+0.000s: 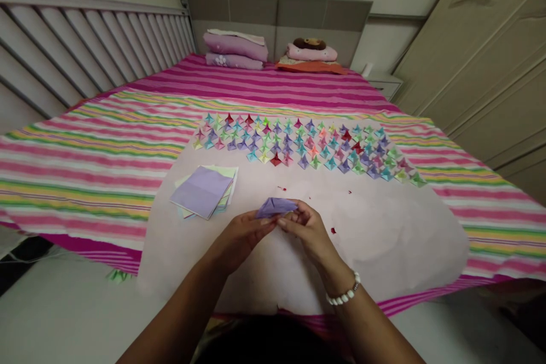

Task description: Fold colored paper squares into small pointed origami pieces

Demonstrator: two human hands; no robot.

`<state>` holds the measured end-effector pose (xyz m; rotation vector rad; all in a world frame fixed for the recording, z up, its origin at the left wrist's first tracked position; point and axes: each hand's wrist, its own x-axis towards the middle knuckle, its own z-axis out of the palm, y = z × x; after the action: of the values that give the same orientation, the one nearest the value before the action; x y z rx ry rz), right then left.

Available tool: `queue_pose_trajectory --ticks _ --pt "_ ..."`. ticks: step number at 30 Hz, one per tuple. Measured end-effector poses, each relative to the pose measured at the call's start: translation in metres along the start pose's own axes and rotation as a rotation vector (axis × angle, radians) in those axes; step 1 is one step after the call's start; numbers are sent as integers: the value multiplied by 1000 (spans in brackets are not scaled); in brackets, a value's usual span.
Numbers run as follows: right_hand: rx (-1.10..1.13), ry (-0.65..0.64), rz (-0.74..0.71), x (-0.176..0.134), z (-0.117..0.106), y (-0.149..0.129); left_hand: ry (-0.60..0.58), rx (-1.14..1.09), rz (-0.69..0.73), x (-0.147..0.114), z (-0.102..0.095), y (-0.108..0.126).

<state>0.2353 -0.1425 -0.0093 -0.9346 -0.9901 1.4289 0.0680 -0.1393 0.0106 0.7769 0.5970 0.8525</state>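
1. Left hand [244, 234] and right hand [307, 228] grip the purple paper [275, 207] over the white sheet [396, 239].
2. Light fingertip pressure should keep its creases crisp without crumpling.
3. Folded pieces [276, 160] line the white sheet's far part.

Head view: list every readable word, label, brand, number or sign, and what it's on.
None readable.
Folded purple paper in the hands: no lettering visible, only creases.
Paper stack: no print visible on the top sheet.
Small folded shapes: no marks seen; too small to rule out fine print.
White sheet: no writing visible, just red scraps on it.
Lilac bedding: pale pattern, no legible text.
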Motion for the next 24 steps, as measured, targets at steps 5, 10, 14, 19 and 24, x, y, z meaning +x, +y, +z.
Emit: queue_pose_trajectory --ticks 5,10,14,19,24 --pt "-115 90 17 2 -1 4 205 249 -75 -1 1 -5" --pt "-100 65 56 0 4 4 369 430 42 -1 6 -7" --pt "-65 51 69 -1 6 7 414 433 71 -1 11 -6" --pt "-112 8 83 -3 6 10 395 451 99 1 7 -6" --pt "-151 -24 104 -7 8 9 448 522 154 5 -1 -7"
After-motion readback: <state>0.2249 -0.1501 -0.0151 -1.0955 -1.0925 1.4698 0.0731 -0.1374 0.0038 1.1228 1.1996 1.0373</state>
